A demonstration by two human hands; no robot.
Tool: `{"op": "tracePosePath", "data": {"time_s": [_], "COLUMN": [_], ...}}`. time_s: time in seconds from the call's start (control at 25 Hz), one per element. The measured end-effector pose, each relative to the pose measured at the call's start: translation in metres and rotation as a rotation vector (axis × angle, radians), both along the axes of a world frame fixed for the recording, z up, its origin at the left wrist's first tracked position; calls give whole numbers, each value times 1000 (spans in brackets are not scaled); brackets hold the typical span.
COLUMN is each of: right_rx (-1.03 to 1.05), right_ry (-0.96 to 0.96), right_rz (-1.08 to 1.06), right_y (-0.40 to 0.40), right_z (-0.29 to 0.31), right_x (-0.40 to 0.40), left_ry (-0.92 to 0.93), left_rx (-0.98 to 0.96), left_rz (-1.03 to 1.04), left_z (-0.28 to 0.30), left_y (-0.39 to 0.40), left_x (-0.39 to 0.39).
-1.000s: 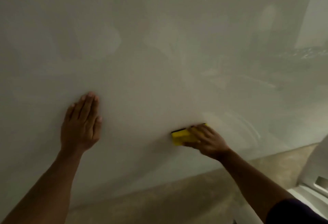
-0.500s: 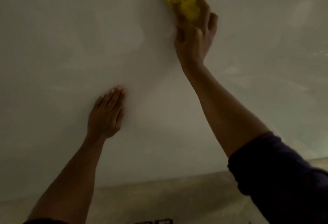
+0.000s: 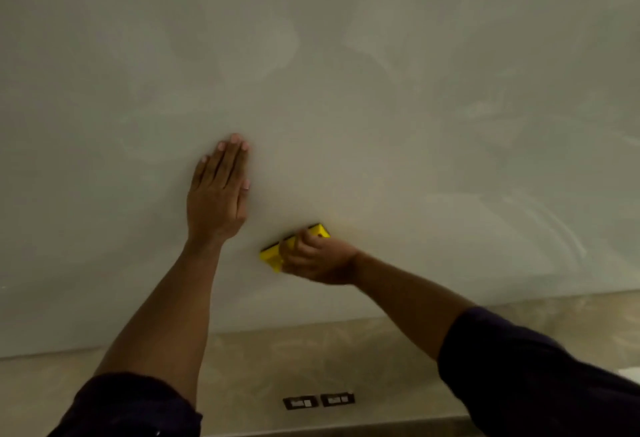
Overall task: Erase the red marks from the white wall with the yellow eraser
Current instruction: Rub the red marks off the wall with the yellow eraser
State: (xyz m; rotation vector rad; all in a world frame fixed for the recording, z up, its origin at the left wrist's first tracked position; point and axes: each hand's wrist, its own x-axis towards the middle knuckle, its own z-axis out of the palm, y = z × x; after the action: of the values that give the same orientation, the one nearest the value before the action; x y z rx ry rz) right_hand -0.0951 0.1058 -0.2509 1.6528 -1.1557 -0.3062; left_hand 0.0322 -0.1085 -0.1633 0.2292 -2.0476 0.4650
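Low on the wall, the yellow eraser point(image 3: 273, 256) is being gripped by the right hand point(image 3: 317, 258), whose fingers are being curled over its top while the thumb is being kept underneath. The eraser is being held tilted, its right end raised and its left end sticking out past the knuckles, and its dark-edged face is being pressed against the white wall point(image 3: 415, 90). Just up and to the left, the left hand point(image 3: 218, 194) is being laid flat on the same wall, fingers straight and close together, nothing being grasped by it; it is being kept apart from the eraser by a narrow strip of bare wall. Both forearms are being stretched forward from dark sleeves point(image 3: 540, 377) at the bottom of the view. Faint smears and curved wipe traces are being shown across the glossy surface, most clearly to the right of the eraser. Red marks cannot be made out in this dim light. Below the wall, a beige band point(image 3: 346, 350) is being crossed by two small dark wall sockets point(image 3: 318, 401) set side by side.
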Motion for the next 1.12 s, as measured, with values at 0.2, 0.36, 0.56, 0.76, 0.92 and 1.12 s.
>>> {"op": "tracePosePath", "data": {"time_s": [0.2,0.36,0.56,0.76,0.92,1.12], "right_rx": [188,97,3,-296,86,143], "right_ry": [29,-2,105,-110,-78,25], "right_rz": [-43,61,236,220,48,65], "right_y": [78,106,-10,-62,-40,-30], "right_z": [-25,-15,40,88,-21,-31], "right_x": [-58,-81,-17,11,25,4], "left_ry": [72,11,-44,198,262,307], "left_rx": [19,7,-4,272,302,344], "left_rz": [12,-3,35,187,131,108], "left_z": [-8,-1,21,35,24,33], "left_y": [6,13,-7,-28,-22,-29], "left_x": [-17,-18,9,22,12,10]}}
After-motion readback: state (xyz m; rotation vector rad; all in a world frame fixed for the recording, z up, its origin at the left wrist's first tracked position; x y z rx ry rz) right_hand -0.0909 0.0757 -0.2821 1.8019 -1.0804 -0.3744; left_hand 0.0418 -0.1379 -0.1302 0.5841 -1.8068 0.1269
